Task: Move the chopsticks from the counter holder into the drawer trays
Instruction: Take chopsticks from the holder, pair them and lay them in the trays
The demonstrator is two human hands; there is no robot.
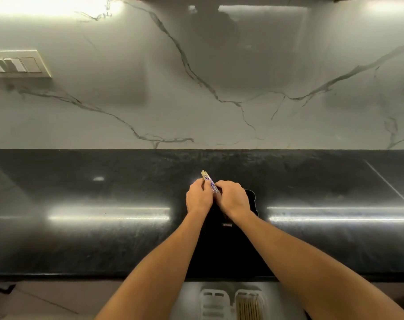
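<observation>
Both my hands meet over the black counter (104, 239) around a pair of chopsticks (206, 177) in a white wrapper with blue and purple print. My left hand (198, 197) grips the wrapped pair from the left and my right hand (233, 198) pinches it from the right. The bare wooden ends stick out above my fingers. Under my hands stands a black holder (250, 199), mostly hidden by my arms. Below the counter edge an open drawer shows two white trays: the left tray (211, 303) looks bare, the right tray (250, 304) holds several wooden chopsticks.
A white marble backsplash (196, 88) rises behind the counter, with a switch panel (16, 64) at the left. Bright light strips reflect off the counter on both sides of my arms. Floor tiles show at the lower left.
</observation>
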